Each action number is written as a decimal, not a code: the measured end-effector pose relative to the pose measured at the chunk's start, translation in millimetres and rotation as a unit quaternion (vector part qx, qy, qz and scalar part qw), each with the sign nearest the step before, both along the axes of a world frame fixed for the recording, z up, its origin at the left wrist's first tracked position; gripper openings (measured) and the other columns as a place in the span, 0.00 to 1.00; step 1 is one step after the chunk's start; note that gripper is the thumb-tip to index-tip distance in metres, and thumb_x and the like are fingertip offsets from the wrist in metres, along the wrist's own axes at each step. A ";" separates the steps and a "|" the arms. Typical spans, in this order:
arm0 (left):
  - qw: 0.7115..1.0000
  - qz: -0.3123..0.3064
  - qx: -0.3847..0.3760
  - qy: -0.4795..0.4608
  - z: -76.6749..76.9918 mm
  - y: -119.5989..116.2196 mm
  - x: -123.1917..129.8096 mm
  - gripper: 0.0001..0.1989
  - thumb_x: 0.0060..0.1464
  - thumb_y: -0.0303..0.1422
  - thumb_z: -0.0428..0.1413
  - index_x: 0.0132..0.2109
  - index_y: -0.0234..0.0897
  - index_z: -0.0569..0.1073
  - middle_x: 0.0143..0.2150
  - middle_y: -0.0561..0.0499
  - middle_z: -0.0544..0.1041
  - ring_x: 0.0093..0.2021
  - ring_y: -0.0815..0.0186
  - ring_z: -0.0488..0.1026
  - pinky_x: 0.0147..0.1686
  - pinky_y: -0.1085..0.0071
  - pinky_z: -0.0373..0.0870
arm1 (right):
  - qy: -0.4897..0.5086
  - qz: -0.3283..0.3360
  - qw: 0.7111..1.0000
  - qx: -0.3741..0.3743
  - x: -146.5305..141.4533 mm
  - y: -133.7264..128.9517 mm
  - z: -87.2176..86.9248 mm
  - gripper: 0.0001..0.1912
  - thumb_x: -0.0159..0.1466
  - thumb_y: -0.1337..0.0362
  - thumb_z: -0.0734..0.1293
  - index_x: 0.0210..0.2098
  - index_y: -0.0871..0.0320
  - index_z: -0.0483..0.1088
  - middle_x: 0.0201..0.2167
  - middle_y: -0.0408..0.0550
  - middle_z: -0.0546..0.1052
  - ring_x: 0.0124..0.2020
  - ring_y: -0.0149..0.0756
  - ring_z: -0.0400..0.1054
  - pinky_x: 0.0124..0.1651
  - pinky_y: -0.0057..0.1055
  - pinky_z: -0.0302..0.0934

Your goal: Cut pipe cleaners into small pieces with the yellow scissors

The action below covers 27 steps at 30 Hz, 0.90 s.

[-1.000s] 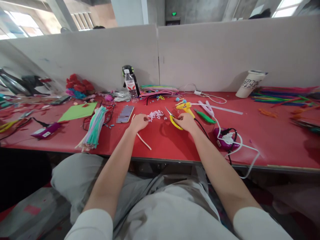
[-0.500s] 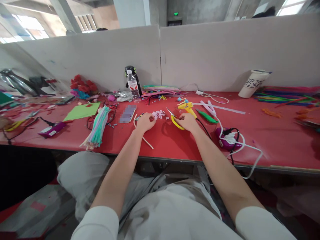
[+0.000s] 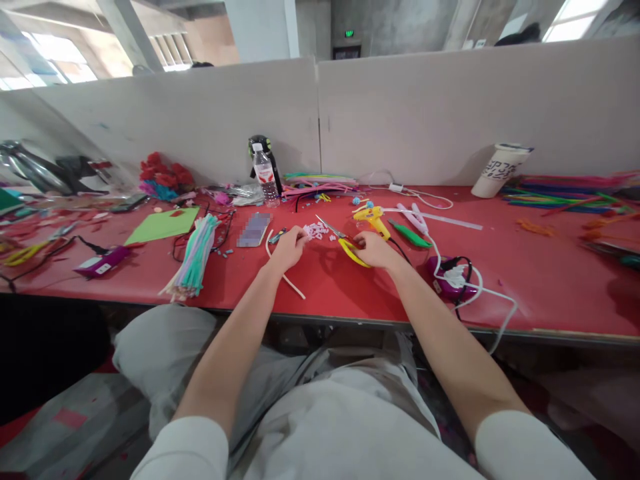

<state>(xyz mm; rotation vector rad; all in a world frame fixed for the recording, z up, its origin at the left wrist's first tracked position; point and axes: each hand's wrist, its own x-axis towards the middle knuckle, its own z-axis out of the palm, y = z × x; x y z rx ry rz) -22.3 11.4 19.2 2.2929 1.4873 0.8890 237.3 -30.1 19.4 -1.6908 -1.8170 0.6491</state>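
On the red table, a small heap of pale pink pieces (image 3: pixel 317 231) lies between my hands. My left hand (image 3: pixel 291 247) is at the heap's left edge with its fingers pressed together; what they hold, if anything, is too small to tell. A cream pipe cleaner (image 3: pixel 295 287) runs beside and below it. My right hand (image 3: pixel 371 249) touches the yellow handles of the scissors (image 3: pixel 354 253), whose blades point up and left past the heap. The yellow glue gun (image 3: pixel 373 219) lies just beyond my right hand.
A phone (image 3: pixel 254 230), a bundle of pipe cleaners (image 3: pixel 196 257) and green paper (image 3: pixel 163 225) lie to the left. A water bottle (image 3: pixel 265 175) stands behind. Rightward are a green tool (image 3: pixel 411 235), a purple power strip (image 3: pixel 453 280) with cables, and a paper cup (image 3: pixel 500 172).
The scissors have turned so their blades reach farther left, nearer the pink pieces. My left hand has shifted slightly left, and my right hand's grip on the handles looks looser.
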 end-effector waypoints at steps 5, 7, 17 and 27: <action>0.992 -0.023 -0.009 -0.120 -3.2 -21.8 -11.4 0.08 0.58 0.36 0.55 0.38 0.36 0.71 0.36 0.49 0.78 0.36 0.66 0.75 0.42 0.69 0.72 | -0.119 -0.045 0.992 -0.007 12.0 -21.4 1.9 0.16 0.56 0.61 0.70 0.43 0.58 0.69 0.38 0.54 0.79 0.36 0.40 0.72 0.33 0.30 0.57; 0.986 -0.047 -0.017 -0.160 -4.6 -28.0 -11.7 0.09 0.57 0.37 0.56 0.40 0.35 0.72 0.38 0.47 0.79 0.38 0.65 0.76 0.43 0.68 0.74 | -0.157 -0.035 0.987 0.002 16.4 -31.0 0.8 0.15 0.58 0.57 0.69 0.41 0.58 0.68 0.37 0.55 0.79 0.36 0.42 0.72 0.32 0.31 0.56; 0.988 -0.034 -0.037 -0.143 -3.9 -38.4 -5.9 0.11 0.58 0.39 0.55 0.41 0.36 0.76 0.38 0.47 0.81 0.39 0.63 0.77 0.45 0.66 0.74 | -0.173 0.023 0.981 0.085 27.9 -43.5 -8.2 0.17 0.59 0.55 0.68 0.45 0.57 0.70 0.40 0.51 0.79 0.39 0.40 0.73 0.36 0.30 0.57; 0.988 -0.073 -0.019 -0.134 -7.4 -42.3 -3.0 0.13 0.62 0.40 0.50 0.39 0.37 0.75 0.34 0.49 0.79 0.35 0.64 0.77 0.39 0.69 0.71 | -0.186 0.053 0.974 0.119 33.3 -45.3 -7.4 0.27 0.52 0.36 0.68 0.35 0.53 0.71 0.27 0.43 0.76 0.26 0.34 0.65 0.29 0.30 0.49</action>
